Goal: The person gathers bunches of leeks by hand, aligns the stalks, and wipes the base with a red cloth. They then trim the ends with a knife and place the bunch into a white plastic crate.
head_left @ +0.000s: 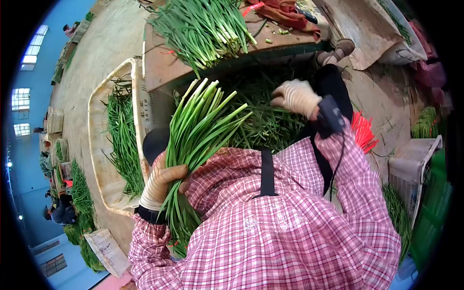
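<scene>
My left hand (166,183), in a pale glove with a dark wristband, is wrapped round a bunch of garlic chives (195,125). The pale stem ends point up and away, and the green leaves hang down past my wrist. To the right, my right hand (297,97), also gloved and slightly blurred, is raised with its fingers curled in. Whether anything small is in those fingers is hidden. Below it lies a heap of loose green leaves (273,121). Another pile of garlic chives (203,29) rests on the low table (159,63) in front.
A white crate (96,145) with green leaves stands at my left. Red ties (363,133) hang by my right forearm. On the table lies a reddish cloth (290,17). A grey crate (408,176) stands at right. People (63,210) and more greens are far left.
</scene>
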{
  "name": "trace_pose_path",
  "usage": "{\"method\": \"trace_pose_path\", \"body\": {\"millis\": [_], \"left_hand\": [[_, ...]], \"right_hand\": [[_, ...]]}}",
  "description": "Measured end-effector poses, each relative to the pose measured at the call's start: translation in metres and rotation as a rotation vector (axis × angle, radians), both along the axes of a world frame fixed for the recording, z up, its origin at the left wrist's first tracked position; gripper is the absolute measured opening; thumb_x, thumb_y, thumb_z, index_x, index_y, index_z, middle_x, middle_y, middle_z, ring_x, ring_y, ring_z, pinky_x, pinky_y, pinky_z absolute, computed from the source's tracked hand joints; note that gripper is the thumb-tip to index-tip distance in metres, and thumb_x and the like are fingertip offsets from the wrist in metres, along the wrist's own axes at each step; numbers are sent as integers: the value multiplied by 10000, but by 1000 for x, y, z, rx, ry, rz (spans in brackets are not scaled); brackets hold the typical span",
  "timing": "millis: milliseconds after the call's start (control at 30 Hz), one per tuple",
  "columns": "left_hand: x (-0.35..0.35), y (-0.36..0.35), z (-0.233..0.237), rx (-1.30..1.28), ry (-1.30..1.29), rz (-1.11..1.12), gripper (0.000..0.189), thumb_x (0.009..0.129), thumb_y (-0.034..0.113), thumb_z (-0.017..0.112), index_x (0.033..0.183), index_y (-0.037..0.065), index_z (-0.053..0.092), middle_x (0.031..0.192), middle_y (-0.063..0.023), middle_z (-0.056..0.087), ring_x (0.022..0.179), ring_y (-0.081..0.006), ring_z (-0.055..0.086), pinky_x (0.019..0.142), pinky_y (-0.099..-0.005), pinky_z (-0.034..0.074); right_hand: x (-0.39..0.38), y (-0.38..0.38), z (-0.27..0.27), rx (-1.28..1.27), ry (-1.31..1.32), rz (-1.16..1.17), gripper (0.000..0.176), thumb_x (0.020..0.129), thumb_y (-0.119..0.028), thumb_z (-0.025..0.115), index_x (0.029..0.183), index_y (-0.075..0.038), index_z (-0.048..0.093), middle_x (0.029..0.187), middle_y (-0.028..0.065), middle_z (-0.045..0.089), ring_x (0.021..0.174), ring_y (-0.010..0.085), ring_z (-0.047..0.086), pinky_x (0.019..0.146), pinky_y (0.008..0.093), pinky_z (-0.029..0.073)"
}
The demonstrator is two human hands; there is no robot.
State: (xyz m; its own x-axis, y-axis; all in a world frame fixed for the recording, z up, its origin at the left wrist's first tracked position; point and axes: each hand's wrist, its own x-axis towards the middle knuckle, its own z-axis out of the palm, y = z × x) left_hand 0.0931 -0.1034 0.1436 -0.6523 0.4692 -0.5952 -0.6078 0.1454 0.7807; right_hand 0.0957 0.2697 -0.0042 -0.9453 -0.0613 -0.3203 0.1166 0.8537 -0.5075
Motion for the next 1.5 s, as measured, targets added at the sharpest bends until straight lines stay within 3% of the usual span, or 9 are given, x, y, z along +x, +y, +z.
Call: {"method": "trace_pose_path", "body": {"millis": [100, 367, 633, 833, 1000, 1167, 1233, 1267, 1500], "left_hand": [[-1, 10, -1, 23, 41, -13, 681, 805, 161, 725, 1418, 24, 460, 917, -70, 611, 556, -129, 514, 501, -243, 419], [-1, 31, -12, 149, -15, 47, 729, 845, 117, 712, 1495, 93, 384, 982, -63, 607, 594, -114, 536, 516, -233, 457], [-23, 94, -5, 391, -230, -528, 875, 855, 53, 727, 1581, 166, 252, 1348, -186, 585, 769, -137, 664, 675, -239, 563], [-79, 83, -15, 152, 259, -692, 1001, 814, 205, 826, 1607, 108, 223, 1462, -99, 501, 1350, -202, 462, 1093, -355, 420], [-76, 77, 30, -44, 700, -462, 502, 979, 410, 651, 1286, 12, 638, 1213, -118, 682, 1194, -209, 611, 1056, -377, 462], [-3, 97, -10, 568, 54, -800, 1269, 701, 949, 308, 1528, -12, 344, 1501, -246, 460, 1428, -346, 408, 1168, -495, 338], [34, 97, -24, 897, -213, -429, 1273, 694, 965, 287, 1566, 37, 274, 1535, -227, 421, 1458, -340, 359, 1173, -502, 326], [47, 98, -14, 960, -286, -103, 1198, 678, 916, 421, 1589, 158, 242, 1540, -197, 412, 1449, -315, 369, 1212, -498, 276], [7, 76, 15, 1185, 5, 217, 476, 957, 189, 664, 1393, 81, 506, 1195, -66, 674, 1117, -244, 655, 1079, -440, 494]], "right_hand": [[19, -49, 22, -1161, 175, -53, 480, 912, -378, 723, 1150, 39, 711, 966, 88, 758, 917, 222, 713, 841, 348, 546], [24, -84, 3, -1856, -75, -159, 1094, 747, -730, 715, 1548, -86, 337, 1511, 67, 472, 1419, 233, 404, 1158, 451, 343], [-5, -62, 93, -2204, 236, -196, 517, 904, -341, 756, 1257, -18, 559, 1086, 164, 716, 1059, 306, 693, 925, 458, 586], [-20, 40, 127, -1841, 432, -646, 268, 986, -240, 651, 970, 26, 678, 945, 192, 734, 822, 294, 735, 741, 461, 643], [-19, 49, 148, -1582, 584, -565, 296, 978, -274, 660, 966, 20, 685, 929, 179, 740, 803, 264, 738, 727, 432, 644], [12, -48, 181, -1362, 914, 42, 328, 980, -354, 663, 1090, -49, 615, 864, 88, 678, 941, 278, 707, 864, 439, 587], [36, -80, 183, -1255, 908, 283, 291, 984, -340, 655, 1075, -65, 630, 918, 85, 687, 972, 293, 696, 947, 487, 529], [49, -93, 186, -1168, 928, 418, 272, 984, -332, 654, 1068, -74, 637, 949, 86, 691, 991, 301, 690, 986, 508, 500], [68, -102, 185, -848, 999, 800, 520, 924, -452, 633, 1292, -87, 605, 1360, 190, 590, 1382, 376, 452, 1159, 560, 278]]}}
